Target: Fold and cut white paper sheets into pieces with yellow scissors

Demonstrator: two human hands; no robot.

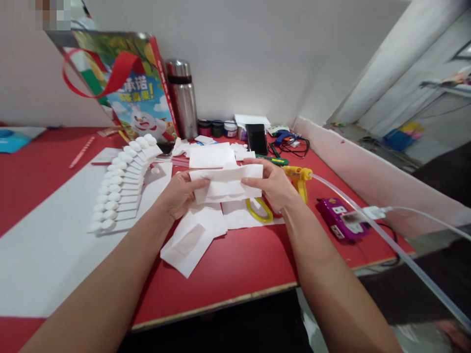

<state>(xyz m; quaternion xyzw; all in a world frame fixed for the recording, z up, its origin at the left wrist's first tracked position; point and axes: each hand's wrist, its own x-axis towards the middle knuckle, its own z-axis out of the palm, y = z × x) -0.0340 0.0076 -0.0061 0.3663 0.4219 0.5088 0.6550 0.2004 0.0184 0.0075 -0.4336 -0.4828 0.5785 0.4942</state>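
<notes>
A folded piece of white paper (226, 184) is stretched between my two hands above the red table. My left hand (182, 192) pinches its left end, thumb on top. At the other end, my right hand (274, 184) grips it the same way, with the fingers behind hidden by the paper. Loose white paper sheets (187, 242) lie below on the table. Just under my right hand shows the yellow handle (260, 211) of what look like scissors. A yellow glue gun (300, 179) with a long clear glue stick lies right of that hand.
On the left, a curved row of white paper pieces with round tops (119, 184) stands on a large white sheet (47, 250). Behind are a gift bag (136, 98), a steel thermos (183, 100) and paint jars (217, 128). A purple power strip (340, 218) sits at right.
</notes>
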